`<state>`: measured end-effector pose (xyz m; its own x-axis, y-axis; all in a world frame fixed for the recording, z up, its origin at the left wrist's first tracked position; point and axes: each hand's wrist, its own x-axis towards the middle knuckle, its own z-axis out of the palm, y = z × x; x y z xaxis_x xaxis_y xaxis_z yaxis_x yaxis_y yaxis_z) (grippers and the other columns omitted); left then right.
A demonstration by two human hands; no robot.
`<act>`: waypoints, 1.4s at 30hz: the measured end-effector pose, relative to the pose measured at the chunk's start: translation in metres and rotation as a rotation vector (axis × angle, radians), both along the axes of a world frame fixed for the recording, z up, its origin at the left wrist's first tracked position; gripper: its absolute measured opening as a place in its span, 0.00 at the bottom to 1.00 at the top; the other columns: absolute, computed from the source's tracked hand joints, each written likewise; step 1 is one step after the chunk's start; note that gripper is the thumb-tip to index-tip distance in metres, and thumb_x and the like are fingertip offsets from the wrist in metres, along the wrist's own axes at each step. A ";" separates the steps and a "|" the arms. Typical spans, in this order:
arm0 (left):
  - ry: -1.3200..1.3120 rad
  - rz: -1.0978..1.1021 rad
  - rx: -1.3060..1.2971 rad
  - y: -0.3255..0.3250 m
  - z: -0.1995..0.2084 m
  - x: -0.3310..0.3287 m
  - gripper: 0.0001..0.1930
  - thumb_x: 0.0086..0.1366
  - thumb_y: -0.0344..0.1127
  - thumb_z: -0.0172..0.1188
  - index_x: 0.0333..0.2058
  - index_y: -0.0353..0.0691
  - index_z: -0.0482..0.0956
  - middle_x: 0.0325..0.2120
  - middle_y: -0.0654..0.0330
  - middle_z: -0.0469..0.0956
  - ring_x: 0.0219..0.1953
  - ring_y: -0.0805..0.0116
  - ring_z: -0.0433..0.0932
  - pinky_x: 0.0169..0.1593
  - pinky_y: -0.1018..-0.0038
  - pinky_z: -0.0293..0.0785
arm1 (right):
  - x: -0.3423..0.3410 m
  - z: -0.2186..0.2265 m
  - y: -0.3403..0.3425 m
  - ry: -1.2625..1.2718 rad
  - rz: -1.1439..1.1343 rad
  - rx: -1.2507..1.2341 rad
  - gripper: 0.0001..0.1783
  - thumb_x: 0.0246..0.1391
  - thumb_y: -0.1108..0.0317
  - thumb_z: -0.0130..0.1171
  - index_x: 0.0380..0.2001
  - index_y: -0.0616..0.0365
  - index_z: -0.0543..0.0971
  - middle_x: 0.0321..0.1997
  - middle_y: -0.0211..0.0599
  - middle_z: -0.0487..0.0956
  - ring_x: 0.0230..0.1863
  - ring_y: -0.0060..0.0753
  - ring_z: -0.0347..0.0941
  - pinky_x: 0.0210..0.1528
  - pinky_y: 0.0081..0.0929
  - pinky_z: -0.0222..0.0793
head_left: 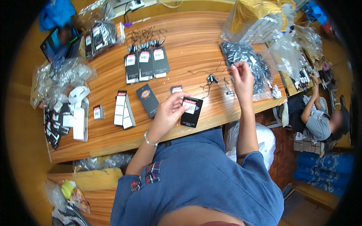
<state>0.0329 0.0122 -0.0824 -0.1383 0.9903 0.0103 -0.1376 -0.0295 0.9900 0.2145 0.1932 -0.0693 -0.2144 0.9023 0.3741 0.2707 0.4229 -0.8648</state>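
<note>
A black hang tag (190,120) with a red-and-white sticker is pinched in my left hand (168,114), near the table's front edge. My right hand (242,78) is raised to the right with thumb and fingertips pressed together; what it pinches is too small to make out. Between the hands lie loose black tag cords (211,79). Beside my left hand rests a stack of dark hang tags (148,100) with an orange-and-blue emblem. Left of that are white sticker strips (120,109) and a small pile of stickered tags (98,112).
Strung tag stacks (144,66) lie farther back. A clear bag of black cords (249,60) lies at the right, before a yellow-taped package (256,19). Plastic bags (62,81) and a sticker roll (78,94) crowd the left. Another person (320,122) works at the right.
</note>
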 end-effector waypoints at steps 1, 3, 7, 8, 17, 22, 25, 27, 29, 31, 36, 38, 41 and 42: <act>-0.010 0.003 0.010 0.001 0.000 0.001 0.16 0.56 0.18 0.53 0.44 0.33 0.67 0.37 0.59 0.73 0.40 0.74 0.74 0.46 0.79 0.71 | 0.000 -0.001 0.005 -0.097 -0.052 0.088 0.06 0.52 0.72 0.54 0.29 0.64 0.70 0.23 0.37 0.75 0.27 0.24 0.73 0.29 0.21 0.67; 0.019 -0.005 0.014 -0.001 0.001 0.002 0.15 0.56 0.18 0.53 0.44 0.33 0.67 0.36 0.59 0.74 0.40 0.74 0.74 0.45 0.80 0.71 | -0.002 0.005 0.005 -0.085 -0.076 0.162 0.07 0.51 0.72 0.55 0.29 0.64 0.70 0.24 0.39 0.75 0.27 0.28 0.73 0.31 0.24 0.67; -0.049 0.014 0.044 -0.007 -0.009 0.005 0.15 0.57 0.20 0.53 0.45 0.33 0.67 0.34 0.58 0.74 0.38 0.76 0.73 0.43 0.81 0.70 | -0.002 0.018 0.004 -0.053 -0.129 0.223 0.06 0.52 0.73 0.54 0.30 0.64 0.70 0.24 0.38 0.75 0.27 0.29 0.72 0.32 0.24 0.67; -0.088 0.053 0.072 -0.008 -0.008 0.008 0.15 0.57 0.19 0.53 0.45 0.33 0.66 0.34 0.59 0.74 0.39 0.76 0.73 0.43 0.81 0.70 | -0.003 0.022 0.003 -0.033 -0.081 0.180 0.05 0.51 0.74 0.54 0.30 0.64 0.71 0.24 0.38 0.75 0.27 0.28 0.72 0.32 0.23 0.67; 0.206 -0.042 0.088 -0.007 0.007 -0.001 0.12 0.55 0.21 0.54 0.39 0.35 0.72 0.40 0.60 0.73 0.35 0.74 0.75 0.38 0.80 0.72 | -0.033 0.057 -0.076 -0.474 0.702 0.152 0.05 0.46 0.68 0.55 0.27 0.55 0.72 0.25 0.41 0.76 0.29 0.46 0.74 0.27 0.36 0.68; 0.210 -0.240 -0.001 -0.012 0.012 -0.013 0.10 0.56 0.19 0.54 0.39 0.33 0.71 0.35 0.61 0.75 0.38 0.75 0.75 0.43 0.80 0.71 | -0.041 0.037 -0.072 -0.353 0.839 -0.002 0.07 0.48 0.71 0.56 0.32 0.57 0.73 0.20 0.37 0.74 0.23 0.33 0.73 0.26 0.28 0.66; 0.106 -0.182 0.008 -0.018 0.005 -0.016 0.10 0.57 0.21 0.54 0.38 0.33 0.73 0.33 0.61 0.77 0.34 0.77 0.75 0.39 0.81 0.71 | -0.034 0.048 -0.065 -0.210 0.989 -0.463 0.08 0.52 0.72 0.54 0.37 0.58 0.72 0.19 0.32 0.73 0.20 0.20 0.69 0.22 0.20 0.61; 0.077 -0.139 0.006 -0.020 -0.004 -0.023 0.10 0.56 0.20 0.55 0.38 0.32 0.73 0.33 0.61 0.76 0.35 0.77 0.75 0.40 0.81 0.70 | -0.030 0.048 -0.061 0.004 1.041 -0.804 0.07 0.52 0.73 0.53 0.36 0.59 0.72 0.23 0.36 0.76 0.22 0.23 0.72 0.25 0.20 0.65; 0.030 -0.139 0.009 -0.020 -0.008 -0.027 0.10 0.55 0.19 0.55 0.37 0.31 0.73 0.31 0.61 0.76 0.35 0.77 0.75 0.40 0.81 0.70 | -0.027 0.040 -0.054 0.256 1.082 -0.861 0.07 0.53 0.72 0.52 0.36 0.61 0.72 0.24 0.38 0.77 0.21 0.22 0.71 0.24 0.17 0.66; 0.018 -0.164 0.030 -0.019 -0.012 -0.029 0.09 0.55 0.19 0.55 0.37 0.31 0.73 0.30 0.61 0.76 0.35 0.76 0.75 0.40 0.81 0.70 | -0.028 0.035 -0.052 0.484 1.086 -0.946 0.08 0.54 0.71 0.52 0.36 0.62 0.72 0.24 0.39 0.77 0.21 0.24 0.72 0.24 0.17 0.67; 0.044 -0.195 -0.003 -0.020 -0.010 -0.030 0.10 0.55 0.19 0.54 0.38 0.30 0.73 0.37 0.56 0.74 0.35 0.73 0.76 0.40 0.81 0.71 | -0.036 0.031 -0.061 0.672 1.033 -1.123 0.07 0.55 0.71 0.49 0.35 0.64 0.72 0.29 0.46 0.78 0.18 0.26 0.72 0.22 0.18 0.68; 0.123 -0.157 0.009 -0.022 0.007 -0.037 0.11 0.54 0.19 0.54 0.38 0.31 0.73 0.41 0.55 0.73 0.35 0.73 0.76 0.39 0.81 0.71 | -0.037 0.035 -0.058 0.454 1.089 -1.029 0.07 0.55 0.71 0.49 0.35 0.63 0.72 0.31 0.45 0.78 0.17 0.24 0.70 0.22 0.18 0.67; 0.311 -0.145 -0.038 -0.035 0.039 -0.049 0.12 0.51 0.18 0.55 0.37 0.33 0.76 0.49 0.54 0.68 0.35 0.71 0.77 0.38 0.81 0.72 | -0.039 0.044 -0.070 0.160 1.118 -0.734 0.05 0.55 0.74 0.47 0.34 0.64 0.71 0.27 0.38 0.76 0.19 0.21 0.68 0.25 0.17 0.65; 0.442 -0.145 -0.052 -0.039 0.050 -0.046 0.12 0.50 0.18 0.55 0.36 0.33 0.77 0.49 0.53 0.67 0.35 0.71 0.77 0.37 0.81 0.72 | -0.042 0.038 -0.076 0.163 1.121 -0.596 0.05 0.55 0.74 0.47 0.33 0.64 0.71 0.25 0.36 0.75 0.20 0.20 0.68 0.25 0.16 0.65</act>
<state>-0.0134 -0.0270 -0.0323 0.0086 0.9999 -0.0130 0.2987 0.0098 0.9543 0.1729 0.1172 -0.0314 -0.9531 0.2947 0.0695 -0.1068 -0.1127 -0.9879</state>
